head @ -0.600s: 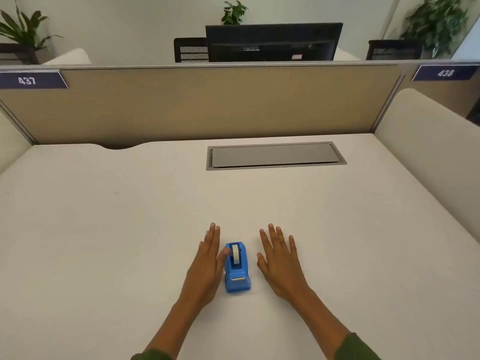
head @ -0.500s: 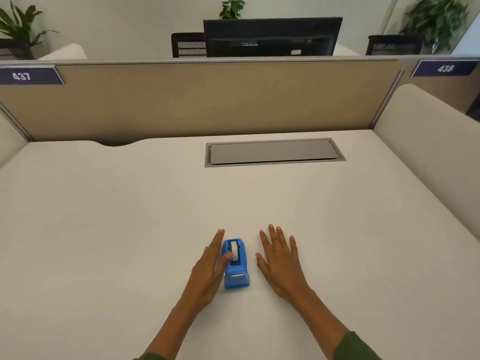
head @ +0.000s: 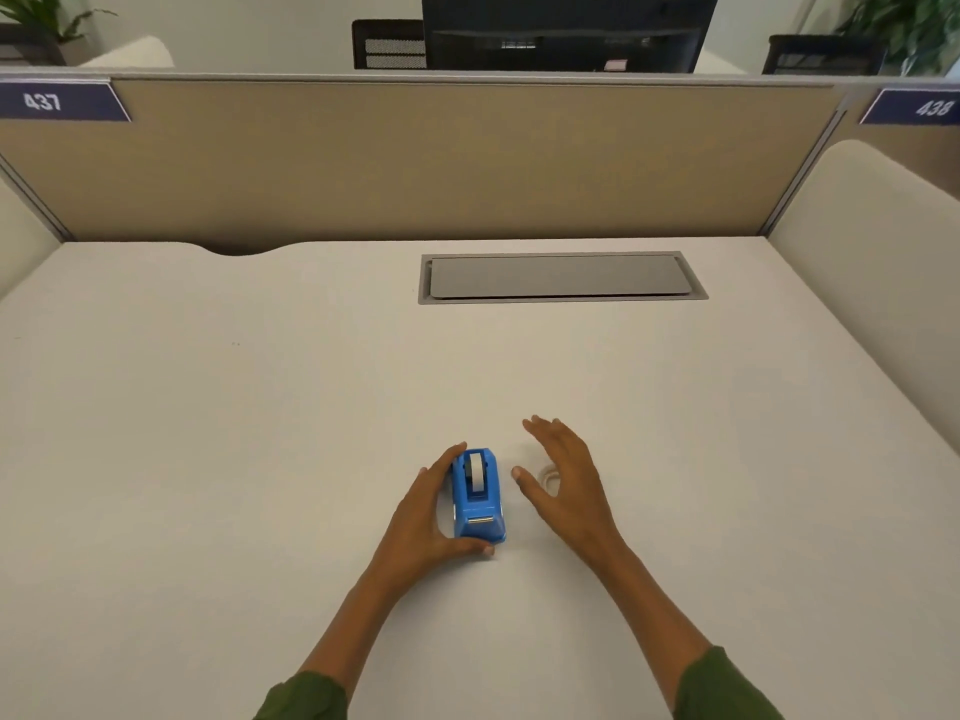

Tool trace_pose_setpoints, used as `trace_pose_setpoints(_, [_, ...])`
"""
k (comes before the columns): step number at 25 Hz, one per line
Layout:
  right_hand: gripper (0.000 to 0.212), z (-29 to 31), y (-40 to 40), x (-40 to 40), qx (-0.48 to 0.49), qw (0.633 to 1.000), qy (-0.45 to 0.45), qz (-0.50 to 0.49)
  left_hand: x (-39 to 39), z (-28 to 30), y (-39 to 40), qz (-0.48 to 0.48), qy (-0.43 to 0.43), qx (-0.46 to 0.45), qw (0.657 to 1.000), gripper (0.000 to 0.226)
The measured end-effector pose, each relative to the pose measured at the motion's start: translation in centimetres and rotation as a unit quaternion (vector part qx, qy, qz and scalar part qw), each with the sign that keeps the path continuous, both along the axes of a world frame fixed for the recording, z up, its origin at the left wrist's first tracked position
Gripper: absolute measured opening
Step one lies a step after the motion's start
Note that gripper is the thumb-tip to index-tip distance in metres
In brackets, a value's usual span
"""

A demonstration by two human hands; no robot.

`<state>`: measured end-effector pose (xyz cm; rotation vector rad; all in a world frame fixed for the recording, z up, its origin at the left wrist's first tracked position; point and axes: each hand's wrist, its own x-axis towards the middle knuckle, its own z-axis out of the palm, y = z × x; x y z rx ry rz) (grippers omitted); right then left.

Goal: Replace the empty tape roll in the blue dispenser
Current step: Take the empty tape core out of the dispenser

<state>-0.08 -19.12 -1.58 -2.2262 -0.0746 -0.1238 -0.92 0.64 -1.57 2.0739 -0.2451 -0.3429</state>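
Note:
A small blue tape dispenser (head: 478,504) stands on the white desk (head: 260,433), with a pale roll (head: 475,472) seated in its top slot. My left hand (head: 423,517) cups its left side, fingers at the back and thumb at the front corner. My right hand (head: 563,480) hovers just right of the dispenser, raised on edge with fingers spread, holding nothing. Under that hand lies a clear tape roll (head: 548,476), mostly hidden by the palm.
A grey cable-tray lid (head: 561,278) is set into the desk farther back. A tan partition (head: 441,158) closes the far edge, cream side panels (head: 872,283) flank the desk, and a dark monitor (head: 566,28) stands beyond.
My left hand has wrapped around the dispenser's left side. My right hand has lifted off the desk and tilted up, uncovering part of a clear roll. The camera has tipped downward.

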Motion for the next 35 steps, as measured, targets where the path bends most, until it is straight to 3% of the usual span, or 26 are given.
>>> trace_pose_setpoints(2, [0.052, 1.2, 0.7, 0.2, 0.032, 0.997, 0.019, 0.066, 0.0, -0.1, -0.1, -0.004, -0.004, -0.003, 1.0, 0.104])
trace_pose_setpoints(5, [0.053, 1.4, 1.6, 0.8, 0.001, 0.989, 0.052, 0.138, 0.1, -0.2, 0.1, 0.002, -0.001, -0.003, 1.0, 0.104])
trace_pose_setpoints(12, [0.054, 2.4, 2.3, 2.1, 0.011, 0.99, 0.042, 0.135, 0.4, 0.1, 0.2, 0.008, 0.019, -0.002, 1.0, 0.104])
trace_pose_setpoints(22, [0.055, 3.5, 2.2, 2.4, 0.129, 0.985, 0.052, 0.102, 0.2, 1.5, 0.3, -0.009, 0.046, 0.013, 0.999, 0.105])
trace_pose_setpoints(29, [0.048, 6.2, 1.4, 2.1, 0.208, 0.973, 0.038, 0.097, 1.1, 6.1, -0.6, 0.162, -0.045, -0.131, 0.977, 0.03])
trace_pose_setpoints(35, [0.041, 7.8, 1.3, 2.0, 0.245, 0.962, 0.04, 0.115, 1.7, 7.8, -1.8, 0.174, 0.005, -0.21, 0.962, 0.025])
